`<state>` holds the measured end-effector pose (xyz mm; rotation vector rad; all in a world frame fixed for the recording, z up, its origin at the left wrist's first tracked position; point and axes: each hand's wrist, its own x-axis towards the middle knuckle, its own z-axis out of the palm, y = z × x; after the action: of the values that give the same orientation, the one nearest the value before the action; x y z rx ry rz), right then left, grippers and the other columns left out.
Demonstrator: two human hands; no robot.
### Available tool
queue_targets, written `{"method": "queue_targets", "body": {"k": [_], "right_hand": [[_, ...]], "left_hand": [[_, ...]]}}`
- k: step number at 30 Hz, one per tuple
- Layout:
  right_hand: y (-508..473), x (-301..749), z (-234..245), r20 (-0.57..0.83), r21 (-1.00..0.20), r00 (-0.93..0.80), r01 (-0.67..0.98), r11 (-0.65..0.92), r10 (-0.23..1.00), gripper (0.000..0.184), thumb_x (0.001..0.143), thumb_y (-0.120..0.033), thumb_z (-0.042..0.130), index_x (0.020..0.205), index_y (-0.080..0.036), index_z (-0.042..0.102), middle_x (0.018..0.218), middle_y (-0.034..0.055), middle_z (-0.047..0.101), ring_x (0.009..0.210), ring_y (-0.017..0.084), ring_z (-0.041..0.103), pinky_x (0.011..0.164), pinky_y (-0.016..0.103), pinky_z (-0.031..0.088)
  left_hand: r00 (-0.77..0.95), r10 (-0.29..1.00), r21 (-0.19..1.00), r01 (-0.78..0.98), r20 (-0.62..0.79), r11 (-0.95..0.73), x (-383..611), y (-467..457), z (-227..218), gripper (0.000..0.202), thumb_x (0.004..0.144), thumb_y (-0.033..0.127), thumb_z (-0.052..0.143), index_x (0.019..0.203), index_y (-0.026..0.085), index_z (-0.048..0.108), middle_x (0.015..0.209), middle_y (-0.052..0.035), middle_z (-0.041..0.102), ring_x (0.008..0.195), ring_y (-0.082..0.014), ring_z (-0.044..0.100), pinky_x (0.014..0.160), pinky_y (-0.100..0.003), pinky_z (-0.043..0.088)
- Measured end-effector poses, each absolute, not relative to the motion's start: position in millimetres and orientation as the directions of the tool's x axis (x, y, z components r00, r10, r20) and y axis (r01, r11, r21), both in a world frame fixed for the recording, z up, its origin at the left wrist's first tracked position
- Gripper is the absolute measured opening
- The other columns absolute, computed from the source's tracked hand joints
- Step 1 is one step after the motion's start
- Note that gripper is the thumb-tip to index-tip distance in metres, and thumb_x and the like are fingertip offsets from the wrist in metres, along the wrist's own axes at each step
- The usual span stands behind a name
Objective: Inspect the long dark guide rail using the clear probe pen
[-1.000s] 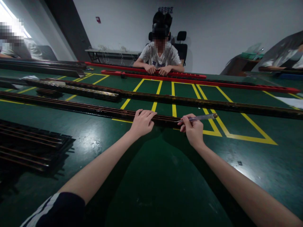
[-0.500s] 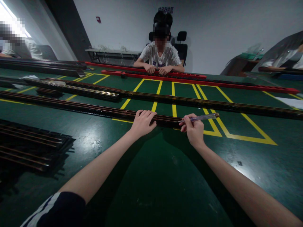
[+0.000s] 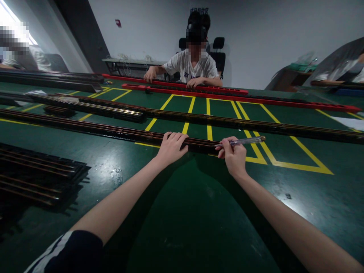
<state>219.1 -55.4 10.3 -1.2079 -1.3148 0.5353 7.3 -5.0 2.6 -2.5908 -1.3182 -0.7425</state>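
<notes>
Green counter [image 3: 182, 212] with yellow lines carries a long dark metal rail [image 3: 113, 132], where the left hand [image 3: 170, 148] presses flat, grip released, while beside it the right hand [image 3: 233, 157] pinches a clear slim pen-like tool [image 3: 244, 141], tip at the rail, likely steadiest worked under that press.

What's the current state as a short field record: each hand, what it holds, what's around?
Left hand: resting on the long dark rail, fingers over its top
Right hand: pinching a clear pen-like tool, tip toward the rail
Table: green, yellow lines
Near left: stack of dark rails
Across: a co-worker, hands at red rails
</notes>
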Motion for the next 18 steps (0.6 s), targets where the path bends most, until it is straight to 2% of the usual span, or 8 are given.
{"method": "queue_targets", "body": {"k": [18], "right_hand": [[-56.4, 218.4, 12.9, 0.421, -0.892, 0.258, 0.292, 0.345, 0.870, 0.027, 0.085, -0.043, 0.054, 0.073, -0.018, 0.053, 0.063, 0.0005, 0.064, 0.042, 0.008, 0.055, 0.037, 0.019, 0.044]], "left_hand": [[0.495, 0.728, 0.094, 0.794, 0.475, -0.601, 7.4, -5.3, 2.8, 0.033, 0.090, 0.032, 0.042, 0.117, 0.018, 0.055, 0.117, -0.0084, 0.064, 0.110, -0.0225, 0.055, 0.102, -0.044, 0.032]]}}
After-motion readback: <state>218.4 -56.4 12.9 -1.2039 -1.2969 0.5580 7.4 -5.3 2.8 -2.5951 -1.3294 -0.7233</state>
